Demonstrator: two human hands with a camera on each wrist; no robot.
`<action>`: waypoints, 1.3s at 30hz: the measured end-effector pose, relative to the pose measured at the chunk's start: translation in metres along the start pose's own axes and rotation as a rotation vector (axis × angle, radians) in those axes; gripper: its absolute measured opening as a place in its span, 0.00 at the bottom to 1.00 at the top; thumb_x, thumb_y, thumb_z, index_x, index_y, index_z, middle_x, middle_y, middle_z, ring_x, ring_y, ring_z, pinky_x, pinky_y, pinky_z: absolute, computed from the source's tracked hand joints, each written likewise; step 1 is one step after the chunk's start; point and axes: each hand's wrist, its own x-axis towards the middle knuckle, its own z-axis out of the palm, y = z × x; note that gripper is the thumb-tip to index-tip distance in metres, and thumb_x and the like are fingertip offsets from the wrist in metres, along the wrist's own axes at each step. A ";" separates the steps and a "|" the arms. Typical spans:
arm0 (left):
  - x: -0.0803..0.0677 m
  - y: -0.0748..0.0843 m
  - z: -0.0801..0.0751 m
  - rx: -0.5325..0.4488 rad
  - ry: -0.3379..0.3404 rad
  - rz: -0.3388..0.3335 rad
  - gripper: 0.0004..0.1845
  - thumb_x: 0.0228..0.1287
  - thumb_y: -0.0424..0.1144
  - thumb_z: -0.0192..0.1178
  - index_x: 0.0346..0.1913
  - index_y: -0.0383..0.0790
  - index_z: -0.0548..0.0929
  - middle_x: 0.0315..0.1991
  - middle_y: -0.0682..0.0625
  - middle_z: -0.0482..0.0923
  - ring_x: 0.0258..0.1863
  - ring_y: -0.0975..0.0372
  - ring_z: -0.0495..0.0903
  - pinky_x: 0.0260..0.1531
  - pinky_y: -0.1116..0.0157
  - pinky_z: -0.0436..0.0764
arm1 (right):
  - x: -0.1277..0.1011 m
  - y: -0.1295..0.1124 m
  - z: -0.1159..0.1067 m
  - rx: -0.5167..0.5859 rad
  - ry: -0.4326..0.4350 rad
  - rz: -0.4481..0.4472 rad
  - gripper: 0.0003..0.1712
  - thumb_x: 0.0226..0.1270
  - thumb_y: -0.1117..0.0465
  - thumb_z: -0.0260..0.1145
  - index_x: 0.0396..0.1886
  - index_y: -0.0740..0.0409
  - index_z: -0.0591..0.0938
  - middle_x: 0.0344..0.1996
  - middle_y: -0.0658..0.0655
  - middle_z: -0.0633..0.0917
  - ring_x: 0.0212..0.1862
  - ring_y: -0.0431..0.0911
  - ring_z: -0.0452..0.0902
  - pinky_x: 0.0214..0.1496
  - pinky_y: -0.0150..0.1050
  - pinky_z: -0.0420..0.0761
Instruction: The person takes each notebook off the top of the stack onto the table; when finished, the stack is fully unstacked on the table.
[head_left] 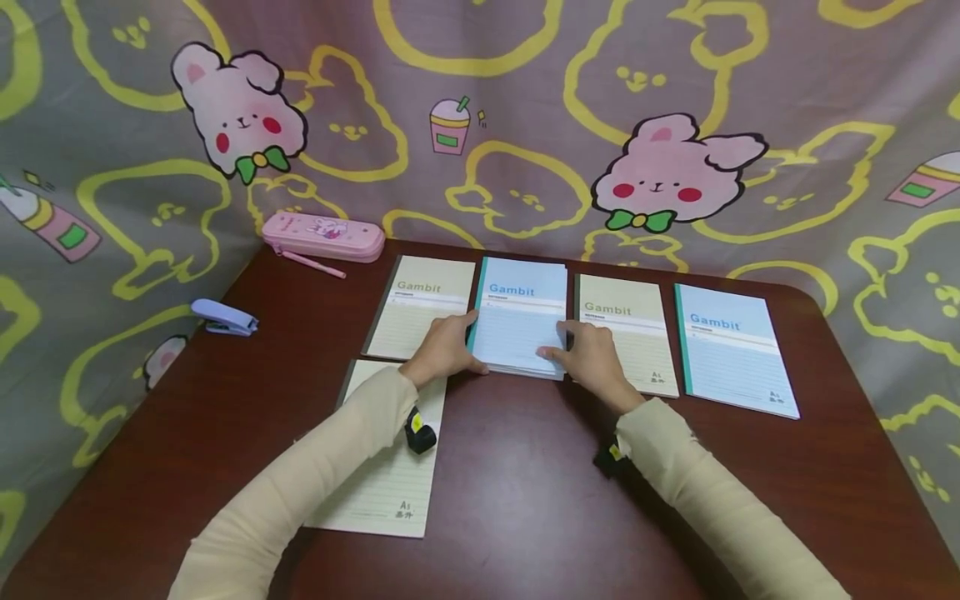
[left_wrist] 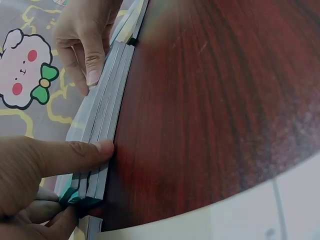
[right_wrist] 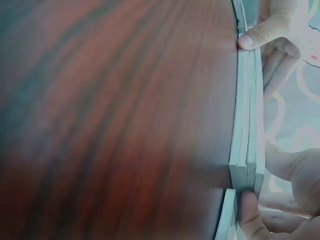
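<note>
you sat at a dark red-brown wooden table (head_left: 525,467) with a cartoon rabbit cloth (head_left: 675,125) hung behind it.

at the far left lay a lilac stapler (head_left: 223,317). behind it, by the cloth, were a pink pencil case (head_left: 323,236) and a pink pen (head_left: 313,264). nearer you, a cream lined sheet (head_left: 390,492) lay partly under your left sleeve. beyond it sat a cream gambit notebook (head_left: 422,317).

next came your left hand (head_left: 444,350). its fingers (left_wrist: 75,155) were curled round the left near corner of a stack of blue gambit notebooks (head_left: 521,329), the thumb pressed flat against the near edges and the other fingers tucked at the spine corner. the stack lay at the table's middle back, flat, its long axis running away from you, teal spines to the left. it sat directly between your two hands, each equally close. the left wrist view showed about four thin books, their edges slightly uneven.

your right hand (head_left: 592,360) gripped the stack's right near corner, the thumb (right_wrist: 255,39) pushing on the near edges and the fingers bent down the right side. so both hands were closed on the stack, squeezing it from either side.

just right of that hand lay a second cream gambit notebook (head_left: 637,333), and further right a single blue gambit notebook (head_left: 731,346).
</note>
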 end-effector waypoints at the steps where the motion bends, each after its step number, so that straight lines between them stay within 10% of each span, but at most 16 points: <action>1: 0.000 0.000 0.000 0.000 0.002 -0.001 0.57 0.35 0.42 0.82 0.71 0.31 0.63 0.63 0.36 0.74 0.61 0.46 0.73 0.64 0.56 0.72 | 0.000 0.000 0.000 0.005 -0.003 0.008 0.36 0.55 0.49 0.74 0.56 0.72 0.79 0.44 0.71 0.85 0.30 0.49 0.77 0.45 0.49 0.81; 9: -0.002 -0.003 0.003 -0.022 0.026 0.013 0.57 0.34 0.42 0.82 0.71 0.31 0.63 0.61 0.36 0.76 0.60 0.47 0.75 0.63 0.56 0.73 | 0.000 0.000 0.001 0.060 0.024 0.052 0.38 0.53 0.54 0.76 0.59 0.73 0.76 0.53 0.72 0.81 0.53 0.60 0.81 0.53 0.53 0.80; 20: -0.005 -0.008 0.007 -0.133 0.041 0.041 0.52 0.37 0.37 0.81 0.69 0.31 0.66 0.69 0.40 0.68 0.67 0.53 0.70 0.67 0.61 0.69 | 0.007 0.015 -0.014 0.435 -0.014 0.249 0.22 0.62 0.62 0.69 0.56 0.62 0.81 0.41 0.65 0.82 0.38 0.50 0.80 0.32 0.34 0.80; 25: -0.004 -0.011 0.007 -0.152 0.050 0.040 0.53 0.35 0.38 0.82 0.69 0.31 0.67 0.68 0.40 0.69 0.63 0.54 0.74 0.64 0.62 0.72 | 0.015 0.021 -0.015 0.722 -0.187 0.335 0.30 0.67 0.68 0.61 0.69 0.56 0.70 0.55 0.63 0.72 0.42 0.45 0.76 0.44 0.37 0.82; 29: -0.003 -0.013 0.006 -0.128 0.057 0.038 0.53 0.33 0.40 0.83 0.68 0.32 0.68 0.66 0.40 0.71 0.64 0.54 0.73 0.65 0.61 0.71 | 0.014 0.021 -0.014 0.807 -0.211 0.342 0.34 0.68 0.71 0.58 0.73 0.51 0.64 0.69 0.62 0.65 0.50 0.46 0.76 0.49 0.38 0.82; 39: -0.003 -0.012 0.007 -0.150 0.076 0.031 0.54 0.31 0.39 0.83 0.68 0.32 0.69 0.65 0.40 0.73 0.63 0.53 0.74 0.65 0.60 0.72 | -0.032 0.022 -0.050 0.865 -0.122 0.257 0.35 0.69 0.71 0.57 0.74 0.50 0.62 0.64 0.60 0.66 0.47 0.39 0.79 0.44 0.31 0.84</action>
